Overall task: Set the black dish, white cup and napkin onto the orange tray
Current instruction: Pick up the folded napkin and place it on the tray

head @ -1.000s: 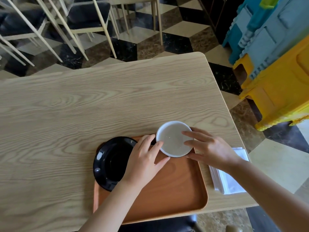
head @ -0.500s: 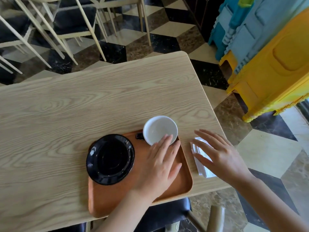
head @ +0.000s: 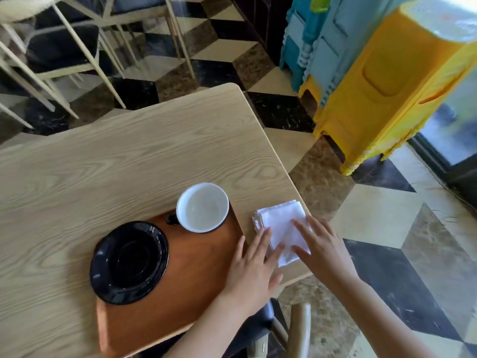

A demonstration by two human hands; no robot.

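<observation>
The orange tray (head: 196, 275) lies at the table's near edge. On its left part sits the black dish (head: 129, 262), overhanging the tray's left rim. The white cup (head: 202, 207) stands upright and empty at the tray's far right corner. A folded white napkin (head: 280, 226) lies on the table just right of the tray. My left hand (head: 254, 270) rests flat over the tray's right rim, its fingertips touching the napkin's left edge. My right hand (head: 322, 251) lies on the napkin's near right part, fingers spread. Neither hand has lifted it.
The wooden table (head: 116, 161) ends just right of the napkin, with checkered floor beyond. Stacked yellow and blue plastic stools (head: 382, 81) stand at the right. Chairs (head: 59, 47) stand beyond the far edge, and a chair back (head: 299, 329) shows below the near edge.
My left hand left the cup and slid right across the tray to the napkin's edge. My right hand settled onto the napkin. The cup and dish stayed on the tray.
</observation>
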